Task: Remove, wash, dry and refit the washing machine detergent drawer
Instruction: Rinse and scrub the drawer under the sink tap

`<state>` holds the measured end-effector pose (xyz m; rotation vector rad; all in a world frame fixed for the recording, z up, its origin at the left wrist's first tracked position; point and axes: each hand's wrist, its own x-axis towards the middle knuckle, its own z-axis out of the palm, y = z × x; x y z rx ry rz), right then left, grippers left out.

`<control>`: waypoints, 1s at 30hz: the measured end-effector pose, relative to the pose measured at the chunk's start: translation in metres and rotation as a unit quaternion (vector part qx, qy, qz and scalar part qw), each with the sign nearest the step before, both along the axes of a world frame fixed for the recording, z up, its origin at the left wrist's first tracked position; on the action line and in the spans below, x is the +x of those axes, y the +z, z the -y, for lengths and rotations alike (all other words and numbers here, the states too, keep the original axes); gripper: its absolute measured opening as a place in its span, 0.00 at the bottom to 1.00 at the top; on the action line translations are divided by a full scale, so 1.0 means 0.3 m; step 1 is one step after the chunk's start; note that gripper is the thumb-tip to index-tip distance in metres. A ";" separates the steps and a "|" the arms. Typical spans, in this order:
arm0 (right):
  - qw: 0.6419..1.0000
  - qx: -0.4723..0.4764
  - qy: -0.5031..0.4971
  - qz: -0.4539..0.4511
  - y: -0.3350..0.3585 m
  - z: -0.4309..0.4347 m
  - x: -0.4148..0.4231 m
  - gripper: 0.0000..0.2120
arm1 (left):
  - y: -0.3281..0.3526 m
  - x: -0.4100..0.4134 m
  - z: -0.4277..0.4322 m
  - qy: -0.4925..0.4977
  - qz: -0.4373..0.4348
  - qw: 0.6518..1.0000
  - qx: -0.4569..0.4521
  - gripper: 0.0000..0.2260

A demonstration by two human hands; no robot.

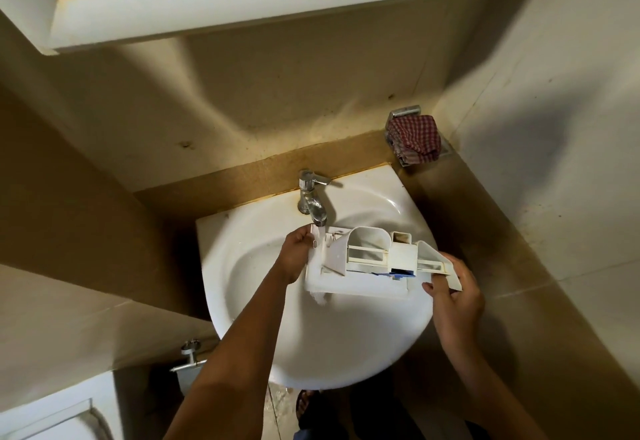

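Beige tiled walls [277,93], white cabinet [207,14] overhead, dim light

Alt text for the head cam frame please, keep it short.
A person holds a white detergent drawer over a white sink, its left end under the running tap. The left hand grips the left end, the right hand the right end. A red checked cloth sits in a metal holder.
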<state>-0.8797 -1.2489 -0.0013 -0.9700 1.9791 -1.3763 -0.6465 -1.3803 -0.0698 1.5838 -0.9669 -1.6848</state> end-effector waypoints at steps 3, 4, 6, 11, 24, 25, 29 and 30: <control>0.999 -0.018 -0.010 0.026 0.001 -0.002 -0.005 0.15 | 0.015 0.025 -0.005 -0.016 -0.125 0.992 0.031 0.21; 0.999 -0.022 -0.015 0.033 0.001 -0.004 -0.008 0.15 | 0.016 0.031 -0.007 -0.025 -0.149 0.988 0.032 0.24; 0.999 -0.019 -0.022 0.037 -0.001 -0.005 -0.009 0.15 | 0.010 0.042 -0.014 -0.049 -0.181 0.982 0.029 0.30; 1.000 0.006 -0.003 0.030 0.002 0.007 -0.012 0.14 | -0.003 0.036 -0.046 -0.098 -0.080 0.991 -0.034 0.29; 0.994 0.058 0.089 -0.030 0.044 0.130 -0.049 0.16 | -0.013 0.073 -0.145 0.008 0.116 0.993 -0.013 0.15; 0.993 0.058 0.099 -0.039 0.045 0.136 -0.033 0.16 | -0.014 0.085 -0.153 0.004 0.131 0.991 -0.003 0.16; 0.988 0.061 0.142 -0.024 0.051 0.169 0.034 0.15 | -0.003 0.136 -0.184 -0.038 0.202 0.978 0.029 0.20; 0.986 0.060 0.157 -0.021 0.054 0.177 0.051 0.15 | 0.000 0.147 -0.194 -0.055 0.217 0.974 0.033 0.21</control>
